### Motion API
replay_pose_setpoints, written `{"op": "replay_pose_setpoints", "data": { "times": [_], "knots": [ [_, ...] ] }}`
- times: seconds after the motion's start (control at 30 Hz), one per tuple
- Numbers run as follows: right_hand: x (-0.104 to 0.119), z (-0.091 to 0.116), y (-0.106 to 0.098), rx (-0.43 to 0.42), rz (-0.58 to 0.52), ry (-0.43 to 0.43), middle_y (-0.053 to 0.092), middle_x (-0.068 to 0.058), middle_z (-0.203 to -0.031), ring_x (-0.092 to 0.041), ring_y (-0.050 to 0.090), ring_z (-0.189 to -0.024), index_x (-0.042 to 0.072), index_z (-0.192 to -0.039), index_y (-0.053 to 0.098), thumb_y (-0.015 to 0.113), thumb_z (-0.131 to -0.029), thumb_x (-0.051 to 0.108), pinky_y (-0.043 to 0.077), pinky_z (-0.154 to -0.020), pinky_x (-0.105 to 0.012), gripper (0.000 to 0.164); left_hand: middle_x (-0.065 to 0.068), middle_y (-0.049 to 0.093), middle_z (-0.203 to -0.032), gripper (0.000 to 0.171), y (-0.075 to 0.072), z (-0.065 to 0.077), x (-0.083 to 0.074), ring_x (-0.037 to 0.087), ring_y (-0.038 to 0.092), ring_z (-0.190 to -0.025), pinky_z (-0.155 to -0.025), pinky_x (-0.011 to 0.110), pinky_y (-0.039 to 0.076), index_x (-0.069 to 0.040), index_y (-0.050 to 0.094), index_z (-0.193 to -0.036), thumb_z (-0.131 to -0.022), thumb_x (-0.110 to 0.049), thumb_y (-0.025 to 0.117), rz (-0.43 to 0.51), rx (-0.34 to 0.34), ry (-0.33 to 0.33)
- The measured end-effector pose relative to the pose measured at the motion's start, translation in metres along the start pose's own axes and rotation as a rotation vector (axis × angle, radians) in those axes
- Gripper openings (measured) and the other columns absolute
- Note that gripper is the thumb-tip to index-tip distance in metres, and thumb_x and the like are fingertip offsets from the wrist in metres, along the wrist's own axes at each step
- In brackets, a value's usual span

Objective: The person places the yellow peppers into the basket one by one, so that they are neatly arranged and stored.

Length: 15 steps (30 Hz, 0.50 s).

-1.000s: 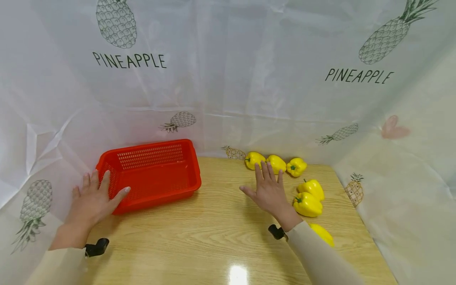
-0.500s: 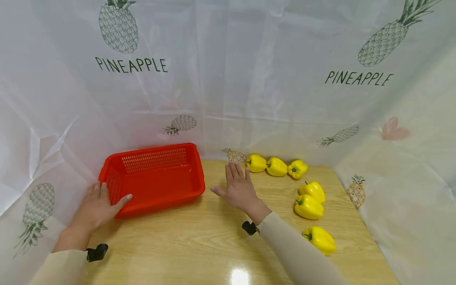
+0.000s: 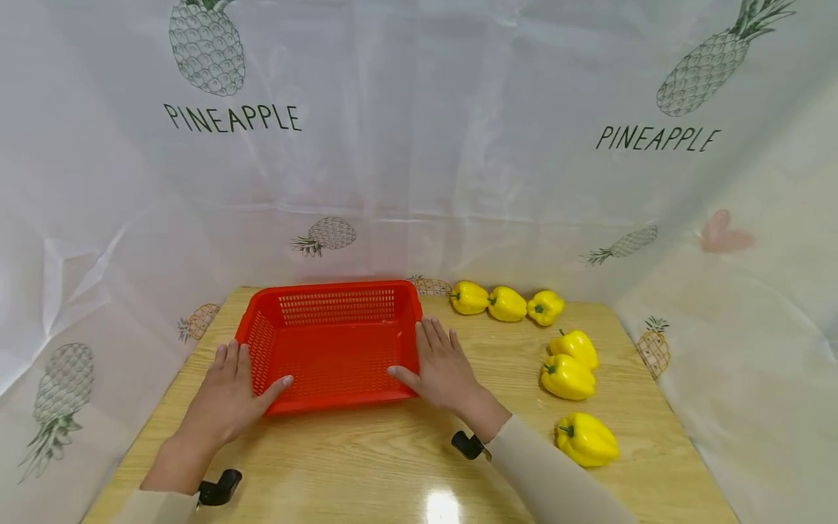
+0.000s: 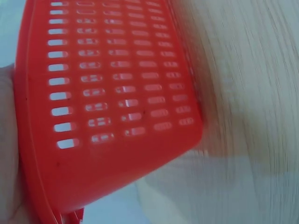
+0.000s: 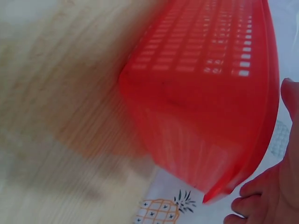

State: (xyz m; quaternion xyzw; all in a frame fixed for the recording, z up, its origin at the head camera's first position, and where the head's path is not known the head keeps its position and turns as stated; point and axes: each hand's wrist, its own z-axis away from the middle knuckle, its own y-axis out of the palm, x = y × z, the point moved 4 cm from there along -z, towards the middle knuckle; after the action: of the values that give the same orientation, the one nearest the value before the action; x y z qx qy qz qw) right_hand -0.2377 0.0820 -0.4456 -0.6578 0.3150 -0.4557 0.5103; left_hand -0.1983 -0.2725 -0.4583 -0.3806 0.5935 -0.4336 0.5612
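A red plastic basket [image 3: 340, 356] with slotted walls stands on the wooden table, with nothing inside it. At its left end is my left hand [image 3: 219, 400], fingers straight along the outside and thumb reaching over the front rim. My right hand [image 3: 448, 375] lies against the opposite end, fingers extended and thumb over the rim. The left wrist view has the basket's slotted wall [image 4: 112, 163] close up, with part of the left hand [image 4: 8, 158] at the rim. Curved fingertips of the right hand [image 5: 275, 186] show beside the rim in the right wrist view.
Three yellow bell peppers [image 3: 507, 303] line the table's back edge, right of the basket. Two more bell peppers [image 3: 568, 376] touch each other on the right side, and a single bell pepper [image 3: 587, 439] lies nearer. White pineapple-printed sheeting [image 3: 445, 145] encloses the table's back and sides.
The basket has slid right along the back of the table, with my left hand following at its left end. My right hand has come left from the peppers to the basket's right end.
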Motion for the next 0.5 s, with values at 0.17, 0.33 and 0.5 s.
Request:
{"op": "replay_pose_setpoints", "data": {
  "times": [0.17, 0.33, 0.5],
  "knots": [
    [-0.010, 0.019, -0.001, 0.007, -0.024, 0.025, 0.016, -0.019, -0.176, -0.038, 0.012, -0.164, -0.002, -0.167, 0.021, 0.046, -0.101, 0.073, 0.012, -0.131, -0.062, 0.103, 0.046, 0.004, -0.166, 0.122, 0.008, -0.001, -0.026, 0.064, 0.001, -0.154, -0.123, 0.075, 0.012, 0.024, 0.011, -0.157, -0.099, -0.078, 0.044, -0.004, -0.018, 0.008],
    [-0.025, 0.039, -0.003, -0.004, -0.011, 0.056, 0.020, -0.021, -0.175, -0.040, 0.012, -0.164, -0.003, -0.166, 0.024, 0.049, -0.101, 0.073, 0.014, -0.131, -0.062, 0.103, 0.043, 0.008, -0.167, 0.122, 0.018, -0.004, -0.056, 0.062, 0.005, -0.156, -0.125, 0.073, 0.014, 0.022, 0.015, -0.157, -0.098, -0.080, 0.045, -0.006, -0.028, 0.028],
    [-0.045, 0.058, -0.008, -0.008, -0.008, 0.095, 0.018, -0.023, -0.174, -0.041, 0.010, -0.164, -0.005, -0.165, 0.023, 0.048, -0.100, 0.074, 0.013, -0.131, -0.063, 0.105, 0.041, 0.011, -0.168, 0.121, 0.029, -0.007, -0.080, 0.060, 0.007, -0.157, -0.126, 0.070, 0.015, 0.021, 0.019, -0.158, -0.097, -0.081, 0.044, -0.014, -0.038, 0.064]
  ]
}}
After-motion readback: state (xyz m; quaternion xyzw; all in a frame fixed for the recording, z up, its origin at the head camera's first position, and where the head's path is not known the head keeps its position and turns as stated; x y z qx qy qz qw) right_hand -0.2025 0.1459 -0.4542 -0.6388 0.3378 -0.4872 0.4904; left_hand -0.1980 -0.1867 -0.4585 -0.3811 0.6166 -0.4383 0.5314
